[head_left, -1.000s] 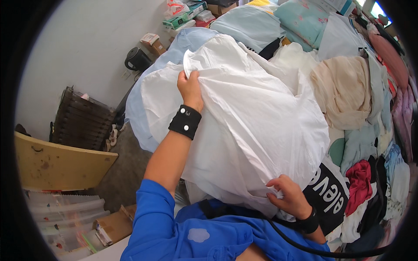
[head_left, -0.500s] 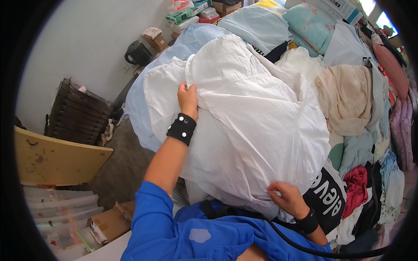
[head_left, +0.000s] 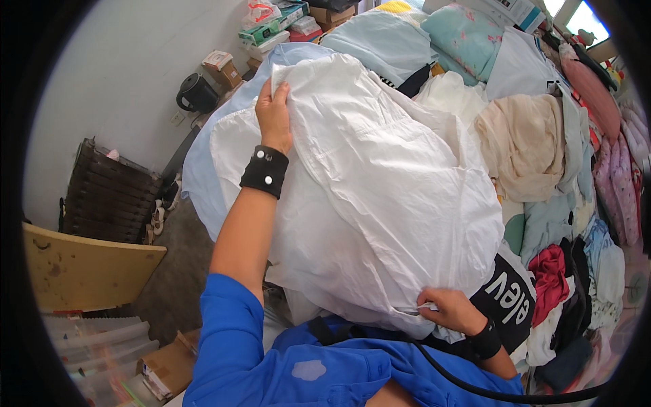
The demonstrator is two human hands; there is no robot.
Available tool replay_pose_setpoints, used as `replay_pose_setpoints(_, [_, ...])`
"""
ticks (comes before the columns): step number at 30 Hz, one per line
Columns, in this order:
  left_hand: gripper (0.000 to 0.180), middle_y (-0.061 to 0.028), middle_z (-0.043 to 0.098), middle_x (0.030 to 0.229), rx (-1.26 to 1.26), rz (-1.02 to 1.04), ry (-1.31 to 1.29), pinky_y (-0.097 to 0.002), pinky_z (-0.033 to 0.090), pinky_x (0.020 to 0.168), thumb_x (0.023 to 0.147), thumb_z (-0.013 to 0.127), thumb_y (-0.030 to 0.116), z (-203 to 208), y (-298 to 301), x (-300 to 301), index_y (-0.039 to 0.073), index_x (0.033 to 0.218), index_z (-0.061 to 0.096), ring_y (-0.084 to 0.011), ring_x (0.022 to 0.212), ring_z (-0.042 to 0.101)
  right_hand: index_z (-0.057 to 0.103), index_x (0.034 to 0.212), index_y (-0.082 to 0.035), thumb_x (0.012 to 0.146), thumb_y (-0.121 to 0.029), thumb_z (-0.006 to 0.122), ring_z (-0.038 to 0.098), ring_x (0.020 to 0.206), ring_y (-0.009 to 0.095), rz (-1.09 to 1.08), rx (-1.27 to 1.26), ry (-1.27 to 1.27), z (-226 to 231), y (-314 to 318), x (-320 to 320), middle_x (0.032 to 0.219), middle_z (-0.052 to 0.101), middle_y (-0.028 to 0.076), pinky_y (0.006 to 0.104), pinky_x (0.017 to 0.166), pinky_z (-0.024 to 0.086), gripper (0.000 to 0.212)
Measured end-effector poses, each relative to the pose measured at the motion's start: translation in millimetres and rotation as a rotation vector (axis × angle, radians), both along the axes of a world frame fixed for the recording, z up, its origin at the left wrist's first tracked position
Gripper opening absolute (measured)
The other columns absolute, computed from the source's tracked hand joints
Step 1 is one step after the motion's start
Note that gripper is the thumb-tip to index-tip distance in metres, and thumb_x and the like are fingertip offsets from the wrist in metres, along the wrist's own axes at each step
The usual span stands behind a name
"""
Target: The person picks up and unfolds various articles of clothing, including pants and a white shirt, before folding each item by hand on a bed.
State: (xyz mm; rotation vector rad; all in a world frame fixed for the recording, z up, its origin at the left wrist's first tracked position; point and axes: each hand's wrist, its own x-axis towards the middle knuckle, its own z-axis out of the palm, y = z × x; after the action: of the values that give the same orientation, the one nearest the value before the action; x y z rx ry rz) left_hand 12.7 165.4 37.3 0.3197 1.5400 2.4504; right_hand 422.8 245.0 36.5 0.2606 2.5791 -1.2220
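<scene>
Spread out before me is a large white garment (head_left: pixel 380 183) of thin, creased fabric; its exact kind I cannot make out. My left hand (head_left: pixel 273 119) is closed on its far left edge, thumb and fingers pinching the cloth. Close to my body, my right hand (head_left: pixel 453 311) pinches the near right edge, a small fold of fabric showing at the fingertips. A light blue cloth (head_left: pixel 203 173) lies beneath the white one and sticks out along its left side. Black bands wrap both my wrists.
Heaped clothes lie to the right, among them a beige cloth (head_left: pixel 522 136), a dark red piece (head_left: pixel 550 278) and a black printed one (head_left: pixel 505 295). A floral pillow (head_left: pixel 468 37) is at the back. A black kettle (head_left: pixel 198 93) stands by the wall. A black cable (head_left: pixel 468 383) crosses my front.
My left hand has moved farther away and slightly left, drawing the white garment's edge with it. My right hand stays at the near edge. The view has shifted slightly.
</scene>
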Motion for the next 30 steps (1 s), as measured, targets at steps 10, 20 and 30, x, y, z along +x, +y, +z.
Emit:
replay_pose_setpoints(10, [0.053,-0.0213,0.043,0.114,-0.696,0.402,0.459,-0.0358,0.033,0.091,0.076,0.053,0.013,-32,-37,11,0.004,0.124,0.031,-0.0314,0.106,0.042,0.053,0.083,-0.006,0.074,-0.010,0.057,0.057,0.068,0.024,-0.037,-0.034,0.046,2,-10,2,0.075,0.058,0.009,0.0290,0.060,0.045,0.010])
replay_pose_setpoints(20, [0.034,-0.0090,0.053,0.108,-1.197,-0.048,0.924,-0.0377,0.031,0.088,0.082,0.045,0.031,-52,-38,51,0.007,0.103,0.055,-0.0229,0.105,0.045,0.055,0.082,-0.009,0.080,-0.028,0.052,0.054,0.061,0.028,0.123,-0.069,0.092,2,-9,15,0.063,0.054,0.010,0.0343,0.055,0.042,0.020])
replay_pose_setpoints(30, [0.027,-0.0144,0.057,0.088,-1.006,0.364,0.710,-0.0327,0.041,0.077,0.079,0.052,0.023,-41,-50,-15,-0.001,0.089,0.057,-0.0265,0.086,0.054,0.056,0.099,-0.011,0.074,-0.026,0.059,0.050,0.100,0.024,-0.057,0.192,0.560,31,26,-81,0.106,0.054,0.009,0.0347,0.086,0.037,0.029])
